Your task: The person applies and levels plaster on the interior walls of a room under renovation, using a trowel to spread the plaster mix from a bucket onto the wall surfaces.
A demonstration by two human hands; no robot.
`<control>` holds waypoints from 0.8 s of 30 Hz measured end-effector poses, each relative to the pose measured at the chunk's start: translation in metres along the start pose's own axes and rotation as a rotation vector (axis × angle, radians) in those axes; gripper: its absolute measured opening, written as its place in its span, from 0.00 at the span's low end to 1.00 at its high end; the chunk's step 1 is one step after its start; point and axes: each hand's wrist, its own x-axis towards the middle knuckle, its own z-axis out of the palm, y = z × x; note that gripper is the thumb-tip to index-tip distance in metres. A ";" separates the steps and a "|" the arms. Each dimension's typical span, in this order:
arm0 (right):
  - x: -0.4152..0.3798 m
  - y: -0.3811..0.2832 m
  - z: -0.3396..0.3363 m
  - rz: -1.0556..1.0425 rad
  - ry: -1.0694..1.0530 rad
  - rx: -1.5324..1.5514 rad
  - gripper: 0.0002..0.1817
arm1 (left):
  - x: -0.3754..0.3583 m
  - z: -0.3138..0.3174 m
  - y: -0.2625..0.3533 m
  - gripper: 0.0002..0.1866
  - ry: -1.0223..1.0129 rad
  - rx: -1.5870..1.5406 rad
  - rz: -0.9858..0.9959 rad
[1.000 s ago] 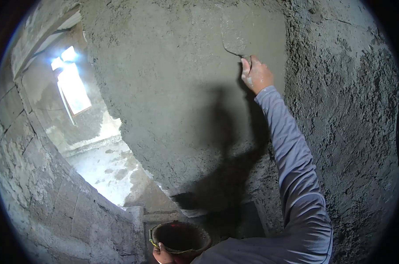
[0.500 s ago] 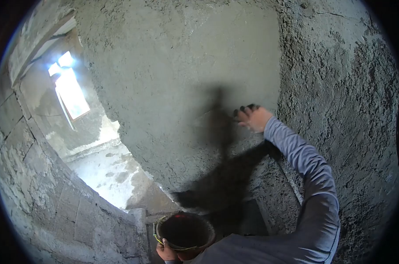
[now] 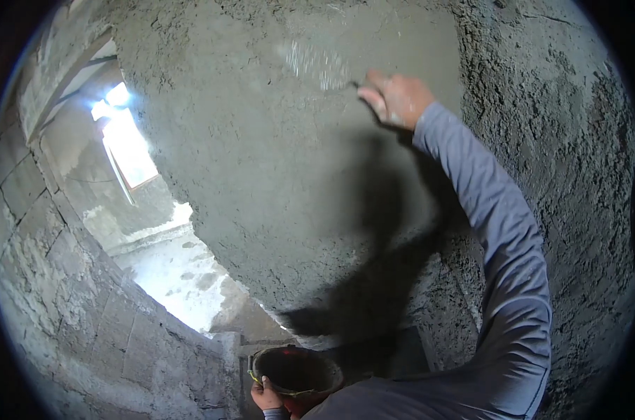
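Working the grey plastered wall point(image 3: 261, 147), probably at a wetting or smoothing step, judging by the pale, glinting streaks point(image 3: 321, 68) just left of the right hand point(image 3: 396, 99). That hand is up on the smoother stretch; fingers curled, thumb below, apparently closed round a slim dark tool point(image 3: 355, 85) whose tip pokes out toward the streaks. Tool type uncertain: hand covers most of it, some blur. Next move seems to call for a light, even pass over the streaked patch, stopping short of the coarse band point(image 3: 583, 175) at right. Pose: right arm raised, elbow bent and out to the side, forearm in its grey-blue sleeve point(image 3: 499, 203) slanting up and leftward, back of the hand mostly to the viewer. Whether knuckles touch plaster, cannot tell. Left hand point(image 3: 267, 396) low, near the bottom of the view, clasped on the near-left rim of a dark-mouthed, reddish bucket point(image 3: 298, 404), thumb up by a yellowish strand point(image 3: 254, 376). Bucket contents too dark to read. Shadow of head and arm point(image 3: 380, 196) falls across the wall below the right hand.
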 end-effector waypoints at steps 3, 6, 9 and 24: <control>-0.052 -0.009 0.040 -0.137 -0.269 -0.066 0.18 | -0.005 0.006 0.004 0.13 0.014 -0.044 -0.032; -0.134 -0.020 0.090 -0.353 -0.365 -0.196 0.22 | -0.009 0.012 0.000 0.11 -0.023 -0.012 -0.058; -0.230 -0.047 0.121 -0.083 -0.610 -0.033 0.24 | -0.003 0.014 -0.016 0.10 -0.109 -0.029 -0.058; -0.774 -0.261 -0.044 1.260 -1.344 0.293 0.27 | 0.003 -0.033 -0.020 0.13 -0.336 0.384 -0.076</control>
